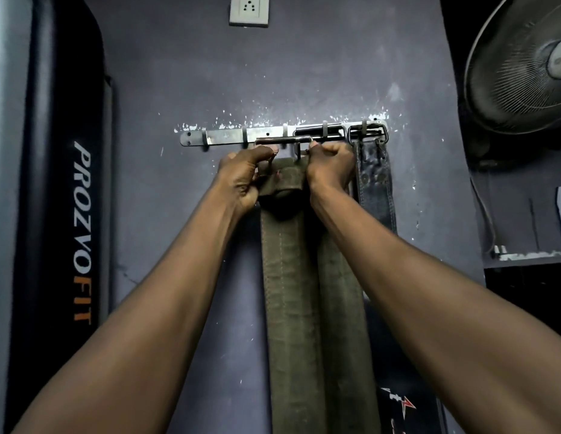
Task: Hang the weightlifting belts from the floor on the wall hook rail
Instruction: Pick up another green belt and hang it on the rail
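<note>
Olive belt (288, 292) is up against the wall (194, 89), both hands on its top end, right under the rail (229, 136). Left hand (244, 177) has its fingers curled round the left edge of the strap, thumb up by the buckle (282, 140). Right hand (330, 166) is clenched on the right edge, fingertips pinching at the buckle's end. That metal buckle lies across the front of the rail, level with the middle hooks; whether it's caught on one, I can't tell from here. Below the hands the belt drops straight down the wall in a long strip, and a second olive length hangs close beside it on the right. One belt doubled or two, can't say. At the rail's right end a black belt (374, 183) hangs by its buckle, just beside the right wrist. Socket (248, 9) above, fan (523, 61) off to the right, tall black padded bag (63, 183) on the left.
</note>
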